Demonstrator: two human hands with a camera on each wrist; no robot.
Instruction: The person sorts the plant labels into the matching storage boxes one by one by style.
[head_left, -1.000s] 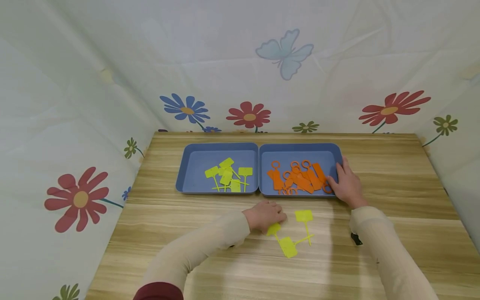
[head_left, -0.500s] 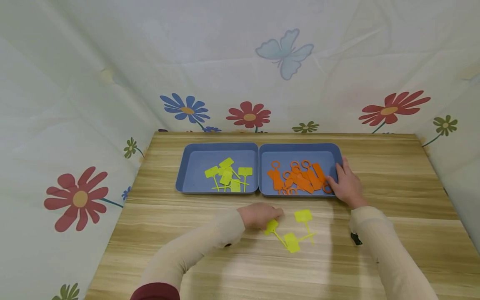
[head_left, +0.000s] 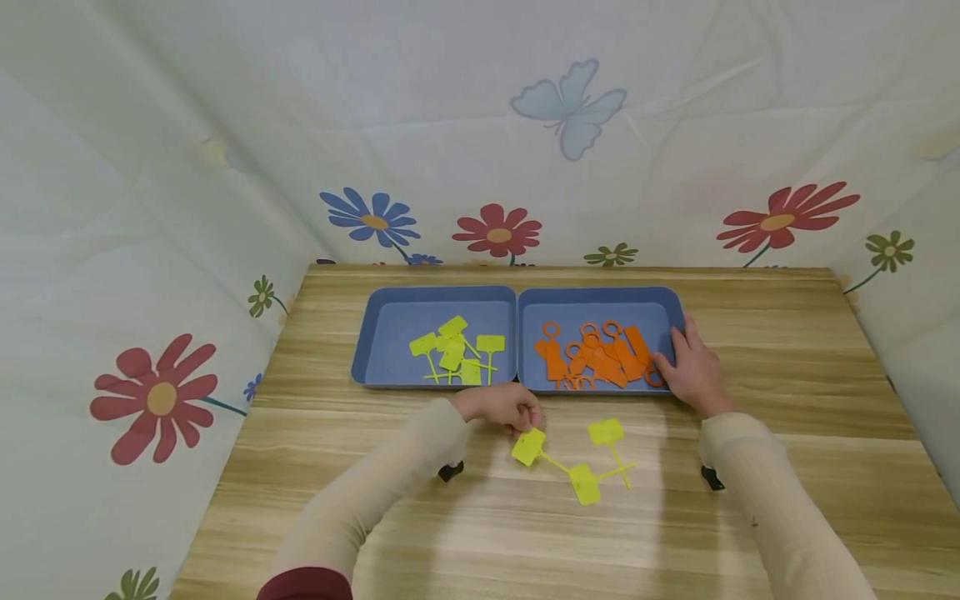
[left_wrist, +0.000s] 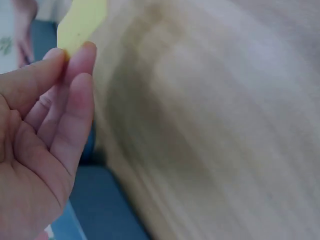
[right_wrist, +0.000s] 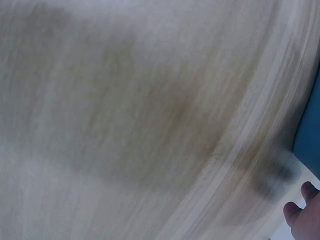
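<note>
My left hand point(head_left: 506, 406) pinches a yellow plant label point(head_left: 529, 447) by its flat head between thumb and fingertips; the left wrist view shows this yellow label point(left_wrist: 80, 25) close up. Its stem points down to the right, towards a second yellow label point(head_left: 585, 485) on the table. Beside that lies a third label point(head_left: 606, 432), their stems crossing. My right hand point(head_left: 693, 371) holds the right wall of the right blue tray point(head_left: 600, 294), thumb over the rim and fingers along the outside. In the right wrist view only some fingertips point(right_wrist: 300, 212) show near the tray corner.
The left blue tray point(head_left: 442, 293) holds several yellow labels point(head_left: 452, 354) and adjoins the right tray, where several orange ring-topped tags point(head_left: 603, 358) lie. Both stand on a wood-grain table point(head_left: 570, 558). A flower-printed white sheet point(head_left: 450, 125) hangs behind.
My left hand has moved left and slightly up towards the trays, drawing one yellow label away from the other two. My right hand stays at the tray.
</note>
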